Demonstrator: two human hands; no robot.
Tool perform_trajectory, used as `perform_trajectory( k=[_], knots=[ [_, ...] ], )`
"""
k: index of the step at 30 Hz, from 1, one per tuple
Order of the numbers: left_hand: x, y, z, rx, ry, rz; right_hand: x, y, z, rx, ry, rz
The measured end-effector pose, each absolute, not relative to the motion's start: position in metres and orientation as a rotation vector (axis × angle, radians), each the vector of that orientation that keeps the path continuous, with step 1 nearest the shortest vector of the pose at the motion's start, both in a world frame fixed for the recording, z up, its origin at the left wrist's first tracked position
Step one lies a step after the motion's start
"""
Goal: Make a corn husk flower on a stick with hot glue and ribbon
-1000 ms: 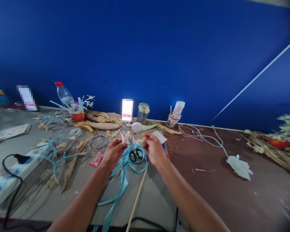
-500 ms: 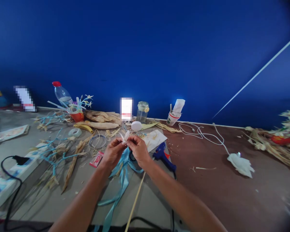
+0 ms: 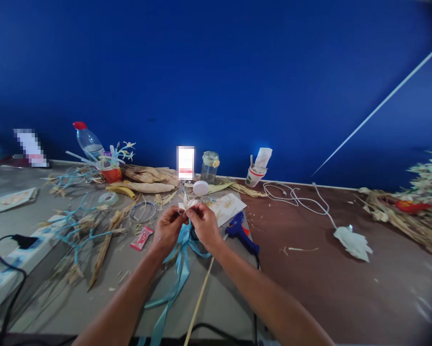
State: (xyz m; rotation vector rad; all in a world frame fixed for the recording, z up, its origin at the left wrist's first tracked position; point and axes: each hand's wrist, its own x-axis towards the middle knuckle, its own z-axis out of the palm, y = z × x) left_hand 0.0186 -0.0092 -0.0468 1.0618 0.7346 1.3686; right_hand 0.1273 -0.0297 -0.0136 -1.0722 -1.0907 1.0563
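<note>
Between the fingertips of both hands is a small pale husk flower, its pointed petals spread upward. My left hand pinches it from the left, and my right hand pinches it from the right, the two sets of fingers nearly touching. The flower's base is hidden by the fingers. Light blue ribbon lies on the table under and in front of the hands. A thin pale stick runs toward the near edge beside my right wrist. Right of that hand rests a blue glue gun.
Blue-taped flower stems and a white power strip lie at left. Behind are dried husks, a red-capped bottle, a glass jar and a paper cup. A white cable crosses the brown right side.
The flower's petals now look more spread and turned toward the camera. Both hands stay pinched on it in almost the same place. The view has shifted slightly.
</note>
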Motion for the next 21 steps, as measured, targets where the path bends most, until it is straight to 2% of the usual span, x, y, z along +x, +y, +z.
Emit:
perform_trajectory(
  k=[6,21],
  knots=[
    [0.019,-0.017,-0.037,0.951,0.597,1.390,0.126,-0.030,-0.006,-1.048,-1.132,1.047],
    [0.019,-0.012,-0.043,1.089,0.817,1.461,0.127,-0.027,-0.021,-0.981,-1.041,1.133]
  ],
)
